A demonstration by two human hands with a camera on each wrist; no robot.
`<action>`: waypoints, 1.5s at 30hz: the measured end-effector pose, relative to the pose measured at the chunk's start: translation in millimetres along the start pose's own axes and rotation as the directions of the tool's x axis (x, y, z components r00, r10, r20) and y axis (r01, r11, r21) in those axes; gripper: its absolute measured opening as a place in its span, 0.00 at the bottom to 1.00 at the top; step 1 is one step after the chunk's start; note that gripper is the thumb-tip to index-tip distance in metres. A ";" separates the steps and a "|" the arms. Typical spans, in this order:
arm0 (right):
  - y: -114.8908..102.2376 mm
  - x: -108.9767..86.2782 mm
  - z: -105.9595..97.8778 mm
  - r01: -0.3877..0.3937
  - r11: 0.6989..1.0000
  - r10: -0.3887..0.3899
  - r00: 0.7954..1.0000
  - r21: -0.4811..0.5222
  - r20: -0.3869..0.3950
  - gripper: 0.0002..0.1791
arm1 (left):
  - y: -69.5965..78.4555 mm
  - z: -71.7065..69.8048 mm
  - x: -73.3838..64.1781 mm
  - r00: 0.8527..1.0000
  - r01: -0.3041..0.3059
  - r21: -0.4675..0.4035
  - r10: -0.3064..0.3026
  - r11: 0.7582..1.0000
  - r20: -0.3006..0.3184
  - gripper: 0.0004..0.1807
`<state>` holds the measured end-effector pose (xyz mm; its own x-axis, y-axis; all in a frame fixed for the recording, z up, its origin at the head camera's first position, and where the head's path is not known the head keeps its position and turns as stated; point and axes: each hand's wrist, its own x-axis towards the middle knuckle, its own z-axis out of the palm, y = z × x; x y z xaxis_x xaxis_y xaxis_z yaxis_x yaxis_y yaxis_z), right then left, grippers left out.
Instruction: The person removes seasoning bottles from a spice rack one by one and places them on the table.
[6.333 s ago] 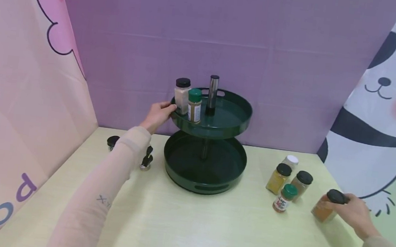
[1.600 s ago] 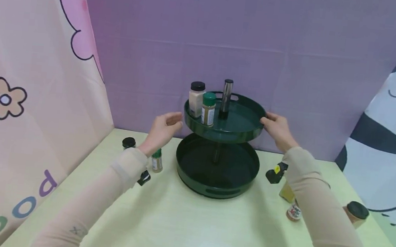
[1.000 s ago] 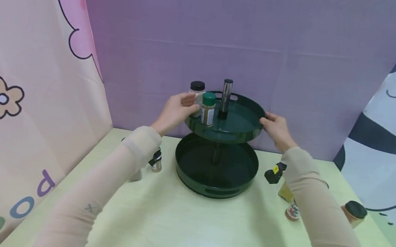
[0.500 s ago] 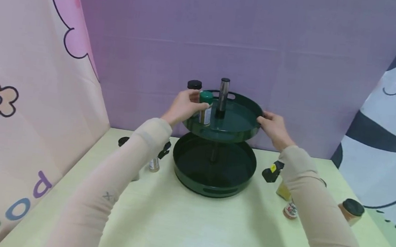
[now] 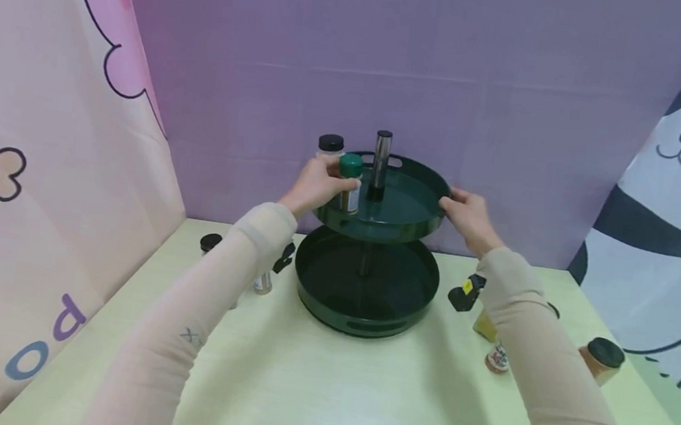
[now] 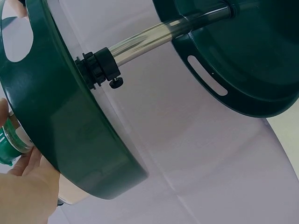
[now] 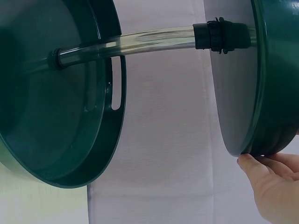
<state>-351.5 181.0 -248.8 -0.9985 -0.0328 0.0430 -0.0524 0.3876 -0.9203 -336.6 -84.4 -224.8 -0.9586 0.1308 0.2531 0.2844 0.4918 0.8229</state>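
Observation:
A dark green two-tier rack stands at mid-table, its upper tray (image 5: 406, 209) above the lower tray (image 5: 361, 315) on a metal pole (image 5: 381, 161). On the upper tray's left side is a green-capped spice jar (image 5: 352, 165), pinched between the thumb and fingers of my left hand (image 5: 316, 186). Just behind, a black-capped jar (image 5: 331, 144) is mostly covered by that hand. My right hand (image 5: 469, 219) grips the upper tray's right rim, thumb at the near side. The right wrist view shows its fingertips (image 7: 245, 158) against the tray's edge.
Right of the rack, partly behind my sleeve, are a yellow spice jar (image 5: 486, 326), a small red-labelled jar (image 5: 497, 359) and an orange-brown black-capped jar (image 5: 602, 358). At left stand another black-capped jar (image 5: 210, 242) and a small jar (image 5: 263, 282). A purple backdrop (image 5: 264, 107) rises behind.
My left hand has moved right from beside the upper tray and taken hold of the green-capped jar. Earlier my right hand let go of the orange-brown jar and went to the tray's rim.

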 end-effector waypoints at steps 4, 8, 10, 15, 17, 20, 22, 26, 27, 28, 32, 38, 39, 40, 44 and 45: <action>-1.0 -0.1 0.3 -0.005 1.000 0.005 1.000 -0.002 -0.003 0.30 | 0.0 -1.2 0.2 1.000 -0.002 0.003 0.002 1.000 0.003 0.22; -0.4 0.4 0.8 -0.002 1.000 0.002 1.000 0.000 -0.006 0.30 | -0.2 -1.1 0.0 1.000 -0.004 0.008 0.004 1.000 -0.002 0.22; -0.2 0.5 1.2 -0.002 1.000 0.002 1.000 -0.005 -0.009 0.30 | -0.5 -1.4 0.5 1.000 -0.002 0.007 0.002 1.000 -0.004 0.23; -0.6 1.8 1.4 0.004 1.000 -0.004 1.000 -0.008 -0.017 0.30 | 0.6 -2.9 0.5 1.000 0.010 -0.022 -0.010 1.000 -0.004 0.24; -0.4 2.1 1.7 0.006 1.000 -0.006 1.000 -0.005 -0.017 0.30 | 1.3 -3.4 -0.4 1.000 0.015 -0.039 -0.015 0.999 -0.005 0.24; -0.1 1.6 2.2 0.000 1.000 0.000 1.000 -0.003 -0.010 0.30 | 2.3 -4.5 -1.7 1.000 0.024 -0.055 -0.025 0.998 -0.002 0.23; 0.0 1.0 2.3 -0.003 1.000 0.003 1.000 -0.008 -0.008 0.30 | 2.9 -5.2 -2.2 1.000 0.029 -0.064 -0.029 0.998 0.002 0.22; -0.1 0.7 2.9 0.000 1.000 0.000 1.000 -0.001 -0.004 0.30 | 5.0 -7.5 -1.9 0.999 0.037 -0.070 -0.037 0.997 -0.001 0.22; -0.4 0.8 3.3 0.001 1.000 -0.001 1.000 0.001 -0.005 0.30 | 5.7 -8.3 -1.7 0.999 0.035 -0.072 -0.036 0.997 -0.005 0.22; -0.5 1.0 3.6 0.002 1.000 -0.002 1.000 0.003 -0.004 0.30 | 6.4 -9.0 -1.5 0.999 0.033 -0.072 -0.034 0.997 -0.010 0.22; -0.6 1.9 5.1 0.005 1.000 -0.005 1.000 0.005 -0.002 0.29 | 9.8 -11.8 -1.8 0.999 0.024 -0.074 -0.026 0.997 -0.029 0.24; -0.5 2.2 5.0 0.009 1.000 -0.009 1.000 0.004 -0.003 0.29 | 14.7 -16.5 -3.2 0.998 0.021 -0.096 -0.027 0.995 -0.060 0.24; -0.4 2.4 4.5 0.008 1.000 -0.008 1.000 0.003 -0.003 0.29 | 15.4 -17.3 -3.2 0.998 0.021 -0.100 -0.028 0.995 -0.064 0.24; -0.4 2.5 4.1 0.009 1.000 -0.009 1.000 0.005 -0.003 0.29 | 15.9 -18.2 -3.1 0.997 0.022 -0.105 -0.029 0.994 -0.068 0.25; -0.3 3.3 3.3 0.015 1.000 -0.015 1.000 0.008 -0.008 0.29 | 17.5 -22.2 -2.5 0.996 0.029 -0.115 -0.037 0.993 -0.076 0.27; -0.2 3.7 2.9 0.017 1.000 -0.017 1.000 0.008 -0.008 0.29 | 17.8 -23.2 -2.3 0.996 0.033 -0.112 -0.042 0.993 -0.077 0.28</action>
<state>-355.1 178.0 -249.6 -0.9976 -0.0315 0.0616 -0.0690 0.3798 -0.9225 -328.9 -96.0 -198.9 -0.9654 0.0437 0.2570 0.2528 0.3964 0.8826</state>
